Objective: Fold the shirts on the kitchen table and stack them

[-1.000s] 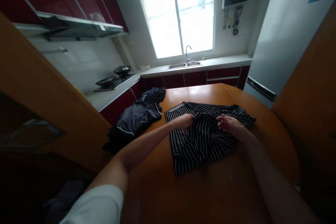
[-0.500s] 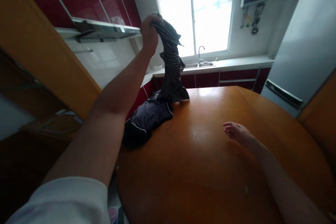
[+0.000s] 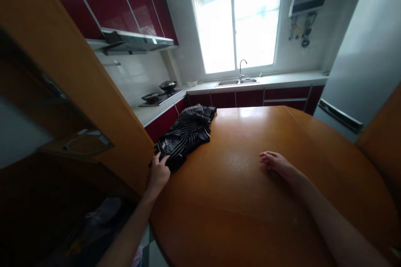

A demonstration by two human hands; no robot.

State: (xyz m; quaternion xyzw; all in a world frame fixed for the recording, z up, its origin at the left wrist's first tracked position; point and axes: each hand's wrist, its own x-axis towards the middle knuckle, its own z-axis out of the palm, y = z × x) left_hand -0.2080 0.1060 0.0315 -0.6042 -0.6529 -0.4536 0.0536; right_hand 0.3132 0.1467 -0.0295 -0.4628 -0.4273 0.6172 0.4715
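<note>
A black-and-white striped garment (image 3: 191, 123) lies crumpled along the left edge of the wooden table (image 3: 238, 192). Beneath it, much of a dark garment is covered; a black part with white piping (image 3: 205, 134) shows at the right side. My left hand (image 3: 160, 173) is at the near end of the pile, fingers apart, the fingertips at the edge of the cloth. Well to the right, my right hand (image 3: 278, 164) rests low over the tabletop, its fingers loosely bent and holding nothing.
A wooden cabinet frame (image 3: 125, 133) stands close along the left of the table. Beyond are a stove with pans (image 3: 168, 86), a counter with a sink (image 3: 228, 83), and a fridge (image 3: 354, 58) at the right.
The striped garment, held up by my left hand before, now lies on the dark garment. My left hand has come down and back toward me, off its grip. My right hand has shifted slightly left.
</note>
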